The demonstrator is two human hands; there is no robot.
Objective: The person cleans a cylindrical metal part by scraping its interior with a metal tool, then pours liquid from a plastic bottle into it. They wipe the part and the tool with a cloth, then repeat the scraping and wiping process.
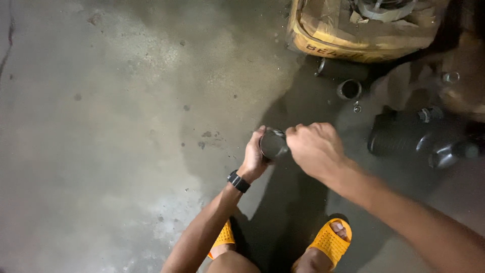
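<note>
I crouch over a concrete floor in yellow sandals. My left hand (pixel 254 155), with a black watch on the wrist, grips a short dark metal cylinder (pixel 273 145) from the left side. My right hand (pixel 314 147) is closed over the right end of the same cylinder, knuckles up. What lies between the right fingers is hidden. Both hands meet at the picture's centre, above the floor.
A torn cardboard box (pixel 323 38) stands at the top right. Below it lie a small metal ring (pixel 349 89) and a dark tube (pixel 341 68). A black ribbed rubber boot (pixel 396 139) and other dark parts (pixel 449 154) lie at the right. My sandals (pixel 331 241) are at the bottom.
</note>
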